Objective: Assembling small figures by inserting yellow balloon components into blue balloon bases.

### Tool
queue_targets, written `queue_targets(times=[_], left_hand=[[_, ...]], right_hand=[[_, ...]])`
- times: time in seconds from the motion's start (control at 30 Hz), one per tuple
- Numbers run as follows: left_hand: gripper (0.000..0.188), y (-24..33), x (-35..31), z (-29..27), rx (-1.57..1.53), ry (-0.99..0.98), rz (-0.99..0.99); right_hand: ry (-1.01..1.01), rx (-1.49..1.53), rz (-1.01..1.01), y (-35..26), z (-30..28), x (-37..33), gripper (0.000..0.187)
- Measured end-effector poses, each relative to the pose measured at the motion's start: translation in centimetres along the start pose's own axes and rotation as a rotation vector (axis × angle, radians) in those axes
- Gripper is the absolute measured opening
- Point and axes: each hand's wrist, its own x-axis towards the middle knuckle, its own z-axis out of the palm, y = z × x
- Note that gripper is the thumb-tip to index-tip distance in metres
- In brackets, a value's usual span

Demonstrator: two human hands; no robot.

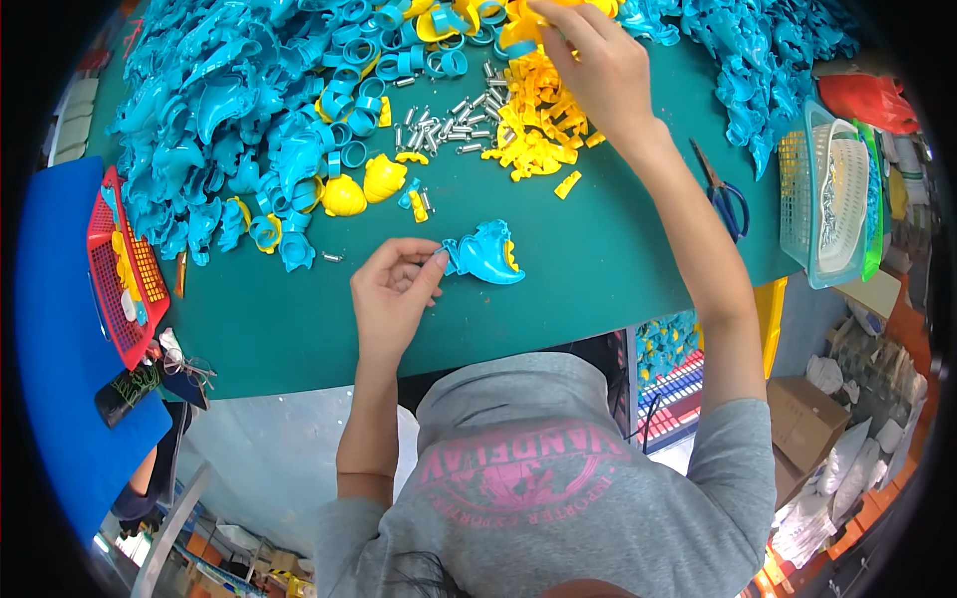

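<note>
My left hand (397, 289) is closed, with thumb and fingers pinching one end of a curved, glossy blue plastic piece (486, 253). A yellow toothed part (511, 256) sits along the far end of that piece. Farther up the table, my right hand (603, 65) reaches over the yellow plastic parts at the top edge, its visible thumb and finger apart. A blue ring (518, 49) lies beside its fingertips. Below that hand spreads a heap of small yellow parts (543, 115). Small metal springs or pins (454, 125) are scattered to the left of the heap.
Large blue plastic pieces (209, 100) pile up at left, with more (743, 70) at far right. Two yellow shells (364, 187) lie mid-table. Blue-handled scissors (726, 194) rest near the right edge. A red basket (128, 269) and nested plastic baskets (812, 199) flank the green table (269, 339).
</note>
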Motion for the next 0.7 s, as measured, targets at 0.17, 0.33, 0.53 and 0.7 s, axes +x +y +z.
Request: queue_targets(times=[0.17,0.33,0.53,0.7], left_hand=[[0.016,0.0,0.1,-0.4,-0.013,-0.028,-0.036],[0.016,0.3,0.4,-0.4,-0.037,-0.032,-0.074],[0.016,0.6,0.7,-0.5,-0.036,-0.045,-0.1],[0.015,0.6,1.0,-0.5,-0.04,-0.039,-0.111]], right_hand=[[-0.063,-0.041,0.015,1.0,-0.4,-1.4,0.008],[-0.32,0.32,0.162,-4.9,-3.3,-4.8,0.014],[-0.511,0.28,0.074,-7.4,-2.8,-8.1,0.018],[-0.525,0.218,-0.023,-7.6,-2.8,-8.1,0.021]])
